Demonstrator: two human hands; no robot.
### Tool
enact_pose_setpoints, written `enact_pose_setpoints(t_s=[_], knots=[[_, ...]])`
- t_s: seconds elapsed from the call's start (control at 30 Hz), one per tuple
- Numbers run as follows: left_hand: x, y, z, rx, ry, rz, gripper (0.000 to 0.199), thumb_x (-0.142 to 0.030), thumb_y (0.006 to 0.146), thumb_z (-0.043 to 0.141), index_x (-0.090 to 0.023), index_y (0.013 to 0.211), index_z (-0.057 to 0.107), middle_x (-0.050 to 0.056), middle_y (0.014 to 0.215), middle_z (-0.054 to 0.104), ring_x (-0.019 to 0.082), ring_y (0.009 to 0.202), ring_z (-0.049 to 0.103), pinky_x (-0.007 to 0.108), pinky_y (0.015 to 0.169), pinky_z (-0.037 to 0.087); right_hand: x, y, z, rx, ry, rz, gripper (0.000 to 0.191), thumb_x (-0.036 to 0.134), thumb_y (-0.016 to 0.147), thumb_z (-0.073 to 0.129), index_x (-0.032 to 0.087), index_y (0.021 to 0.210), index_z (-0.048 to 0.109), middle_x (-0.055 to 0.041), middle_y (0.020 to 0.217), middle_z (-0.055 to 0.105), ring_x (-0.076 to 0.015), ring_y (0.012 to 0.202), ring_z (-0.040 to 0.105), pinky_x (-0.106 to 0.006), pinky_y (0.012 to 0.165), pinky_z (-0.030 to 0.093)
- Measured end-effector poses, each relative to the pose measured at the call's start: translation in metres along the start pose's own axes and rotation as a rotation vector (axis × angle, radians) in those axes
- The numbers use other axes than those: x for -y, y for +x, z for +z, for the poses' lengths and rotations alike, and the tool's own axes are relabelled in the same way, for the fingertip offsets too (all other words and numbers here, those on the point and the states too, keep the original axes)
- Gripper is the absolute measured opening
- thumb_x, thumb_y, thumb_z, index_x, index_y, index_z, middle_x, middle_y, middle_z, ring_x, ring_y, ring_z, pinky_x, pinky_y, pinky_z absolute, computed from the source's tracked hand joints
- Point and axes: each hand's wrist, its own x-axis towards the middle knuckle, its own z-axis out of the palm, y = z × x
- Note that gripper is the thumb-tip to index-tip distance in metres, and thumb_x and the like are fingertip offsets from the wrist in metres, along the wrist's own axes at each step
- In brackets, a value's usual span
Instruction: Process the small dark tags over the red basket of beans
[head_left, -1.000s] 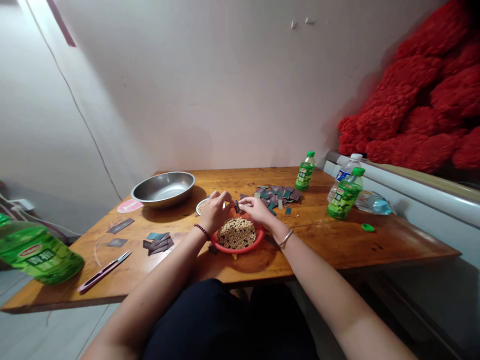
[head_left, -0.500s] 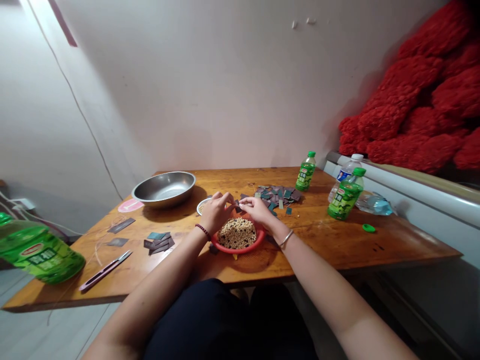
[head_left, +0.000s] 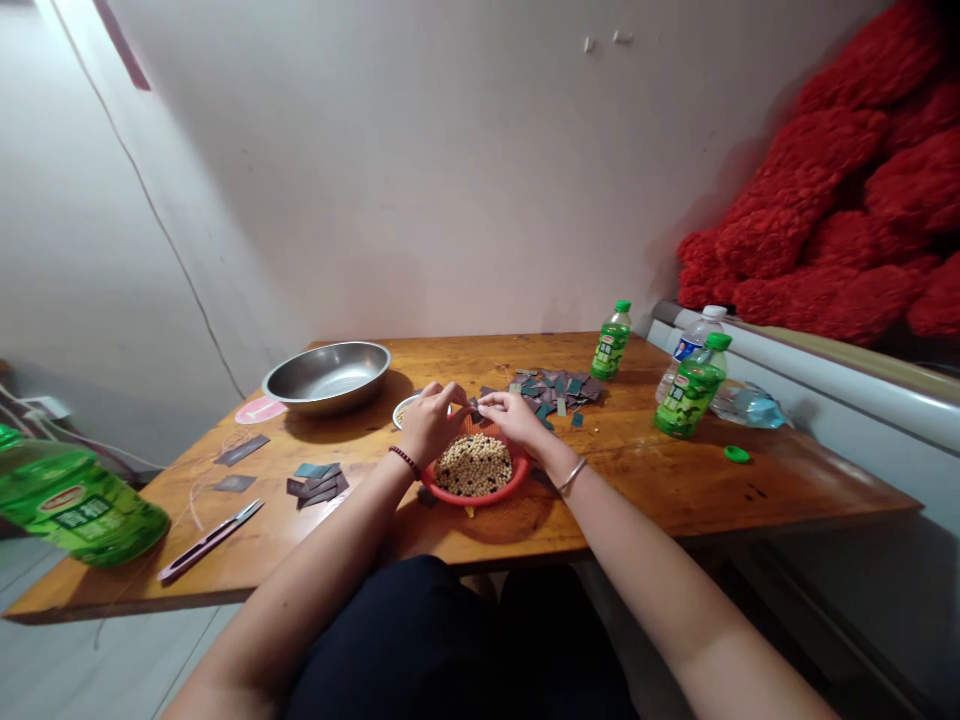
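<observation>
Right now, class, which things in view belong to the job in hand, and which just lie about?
Probably in use:
dark piece, between left hand and right hand
red basket
beans or beads inside
scrap pile

Probably lying about:
steel basin
green bottles
loose cap

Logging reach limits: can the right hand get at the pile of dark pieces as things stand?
Probably yes: the pile of dark pieces lies just beyond the right hand, with nothing visible standing between. That hand looks occupied, though, pinching a small dark piece by the red basket.
</observation>
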Motion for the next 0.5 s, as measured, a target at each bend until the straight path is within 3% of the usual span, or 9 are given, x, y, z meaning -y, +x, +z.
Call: enact_pose_setpoints(t_s=[0.5], knots=[[-0.0017, 0.001, -0.0022, 0.014, -0.097, 0.02, 0.016, -0.038, 0.079, 0.059, -0.024, 0.088, 0.057, -0.003, 0.086, 0.066, 0.013, 0.085, 0.056, 0.024, 0.067, 0.041, -0.0063, 0.0055, -0.0004, 0.036, 0.032, -0.052, 0.012, 0.019, 0.071, 0.062, 0.012, 0.081, 0.063, -0.0058, 0.079, 0.067, -0.0123, 0.065, 0.062, -0.028, 0.069, 0.05]])
